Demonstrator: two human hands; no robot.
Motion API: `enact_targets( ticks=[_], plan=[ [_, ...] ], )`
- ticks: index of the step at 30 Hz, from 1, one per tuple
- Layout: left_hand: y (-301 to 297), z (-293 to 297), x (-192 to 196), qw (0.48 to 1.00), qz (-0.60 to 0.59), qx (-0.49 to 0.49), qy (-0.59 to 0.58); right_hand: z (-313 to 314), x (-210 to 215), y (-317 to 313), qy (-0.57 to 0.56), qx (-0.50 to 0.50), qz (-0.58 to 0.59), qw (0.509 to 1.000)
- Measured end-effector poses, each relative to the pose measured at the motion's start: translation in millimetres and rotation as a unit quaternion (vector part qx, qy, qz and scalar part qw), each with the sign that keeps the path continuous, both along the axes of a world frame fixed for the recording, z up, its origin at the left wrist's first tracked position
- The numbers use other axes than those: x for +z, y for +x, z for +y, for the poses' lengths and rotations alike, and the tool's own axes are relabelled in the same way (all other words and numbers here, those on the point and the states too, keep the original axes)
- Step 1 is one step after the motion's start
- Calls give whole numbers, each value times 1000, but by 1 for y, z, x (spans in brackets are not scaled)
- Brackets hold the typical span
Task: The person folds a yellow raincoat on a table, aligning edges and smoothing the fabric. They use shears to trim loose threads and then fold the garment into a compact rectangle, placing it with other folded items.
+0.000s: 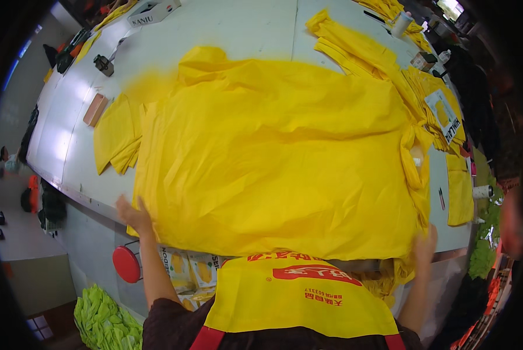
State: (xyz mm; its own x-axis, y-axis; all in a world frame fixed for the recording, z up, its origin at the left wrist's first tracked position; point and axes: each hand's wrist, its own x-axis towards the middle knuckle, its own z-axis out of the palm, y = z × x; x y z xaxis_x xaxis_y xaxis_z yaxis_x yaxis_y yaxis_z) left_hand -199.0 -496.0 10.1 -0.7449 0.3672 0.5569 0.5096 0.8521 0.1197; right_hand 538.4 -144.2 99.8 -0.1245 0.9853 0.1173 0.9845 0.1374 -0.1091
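Yellow fabric sheet (pixel 279 163) lies flat — long axis left-right — both hands (pixel 134 214) pinching its near corners.

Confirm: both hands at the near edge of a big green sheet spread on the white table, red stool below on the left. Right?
Not quite: the sheet is yellow, not green, as the head view shows. The rest holds: the left hand and right hand are at its near edge, it lies spread on the white table, and a red stool sits below left.
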Motion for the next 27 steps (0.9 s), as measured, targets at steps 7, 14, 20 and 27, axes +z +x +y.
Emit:
enact_targets(
  ticks=[7, 14, 20, 27],
  plan=[
    [83, 13, -16, 971, -183, -37, -149, -4, -61, -88, -59, 72, -100, 991],
    [-20, 71, -3, 954, -264, -46, 134, 160, -8, -142, -426, 112, -64, 896],
    [-187, 282, 26, 934, -223, -215, 181, 369, -27, -267, -40, 277, 173, 944],
    [-270, 400, -7, 885, -395, -245, -10, 433, -29, -328, -174, 173, -142, 959]
  ],
)
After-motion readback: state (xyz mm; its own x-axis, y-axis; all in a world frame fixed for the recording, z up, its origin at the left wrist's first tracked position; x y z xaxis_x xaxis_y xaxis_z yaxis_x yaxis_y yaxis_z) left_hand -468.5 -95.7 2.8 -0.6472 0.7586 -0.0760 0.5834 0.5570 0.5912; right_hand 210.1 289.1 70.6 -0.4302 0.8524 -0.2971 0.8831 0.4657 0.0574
